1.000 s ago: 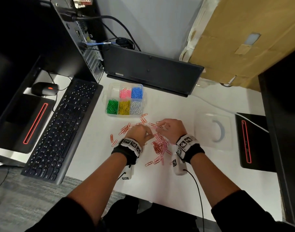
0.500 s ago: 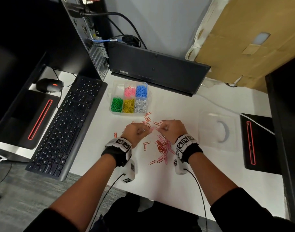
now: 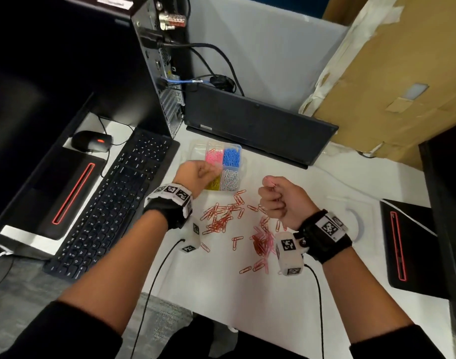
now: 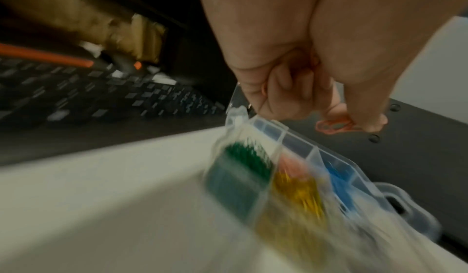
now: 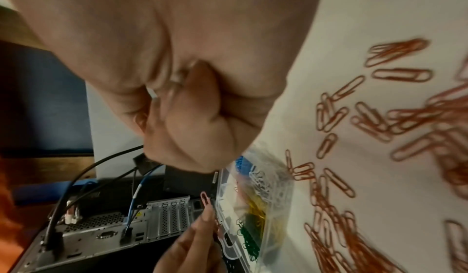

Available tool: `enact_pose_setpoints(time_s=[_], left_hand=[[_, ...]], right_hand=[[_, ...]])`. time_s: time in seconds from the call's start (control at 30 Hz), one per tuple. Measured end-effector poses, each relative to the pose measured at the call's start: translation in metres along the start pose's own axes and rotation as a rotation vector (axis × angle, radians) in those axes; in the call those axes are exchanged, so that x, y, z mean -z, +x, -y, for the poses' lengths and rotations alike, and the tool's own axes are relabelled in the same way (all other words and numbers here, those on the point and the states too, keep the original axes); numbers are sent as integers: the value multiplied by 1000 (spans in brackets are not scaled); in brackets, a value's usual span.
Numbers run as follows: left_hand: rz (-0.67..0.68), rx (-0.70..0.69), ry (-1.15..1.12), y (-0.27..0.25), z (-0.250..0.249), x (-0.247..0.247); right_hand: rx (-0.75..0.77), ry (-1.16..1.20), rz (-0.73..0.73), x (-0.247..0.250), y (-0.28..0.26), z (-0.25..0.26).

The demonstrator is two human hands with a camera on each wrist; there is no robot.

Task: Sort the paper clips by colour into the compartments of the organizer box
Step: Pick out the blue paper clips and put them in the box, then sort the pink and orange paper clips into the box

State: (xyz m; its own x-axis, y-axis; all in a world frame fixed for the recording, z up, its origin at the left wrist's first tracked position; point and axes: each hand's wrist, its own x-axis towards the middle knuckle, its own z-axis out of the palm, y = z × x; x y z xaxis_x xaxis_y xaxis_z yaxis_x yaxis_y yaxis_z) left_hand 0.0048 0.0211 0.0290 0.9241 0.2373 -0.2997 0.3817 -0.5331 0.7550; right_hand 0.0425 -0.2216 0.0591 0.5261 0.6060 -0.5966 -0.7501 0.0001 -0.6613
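Observation:
The clear organizer box [image 3: 238, 149] stands behind the clip piles, with pink [image 3: 212, 156], blue [image 3: 232, 156], white [image 3: 229, 179] and yellow [image 3: 214, 183] clips in its compartments; the green ones [image 4: 243, 161] show only in the wrist views. My left hand [image 3: 208, 172] hovers over the box's left side and pinches red clips [image 4: 334, 126]. My right hand [image 3: 271, 187] is raised in a fist right of the box, with a thin pink clip [image 3: 269, 180] at its thumb. Loose red clips [image 3: 221, 218] and a red-and-pink heap [image 3: 260, 240] lie on the white desk.
A black keyboard [image 3: 105, 203] and mouse [image 3: 91, 145] lie to the left, a PC tower [image 3: 164, 73] and closed laptop [image 3: 258, 125] behind the box. A clear lid [image 3: 351, 218] and a black device [image 3: 408, 244] sit to the right. Cardboard [image 3: 390, 86] leans at the back right.
Both hands have risen from the clip pile. The left hand has moved forward and left over the organizer box with red clips; the right hand has lifted and drawn slightly right.

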Motion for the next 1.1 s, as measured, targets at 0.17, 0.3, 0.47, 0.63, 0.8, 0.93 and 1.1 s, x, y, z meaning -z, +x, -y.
enact_pose_setpoints(time_s=[0.17,0.3,0.47,0.63,0.8,0.93,1.1], left_hand=[[-112,81,212,61,-22,11],[-34,106,444,88,-28,7],[53,100,535,99,-27,-4],[37,87,406,103,-13,2],[102,43,-3,99,14,11],[134,-30,-123,97,14,20],[-36,-32,36,104,28,18]], right_hand=[[40,-98,-54,-21,22,20],[66,-119,-10,-30,33,31],[79,-279,-47,-29,49,42],[75,-629,-248,-18,75,37],[122,-838,-308,-10,98,28],[191,-944,-329,-12,111,30],[269,-987,-335,-13,119,30]])
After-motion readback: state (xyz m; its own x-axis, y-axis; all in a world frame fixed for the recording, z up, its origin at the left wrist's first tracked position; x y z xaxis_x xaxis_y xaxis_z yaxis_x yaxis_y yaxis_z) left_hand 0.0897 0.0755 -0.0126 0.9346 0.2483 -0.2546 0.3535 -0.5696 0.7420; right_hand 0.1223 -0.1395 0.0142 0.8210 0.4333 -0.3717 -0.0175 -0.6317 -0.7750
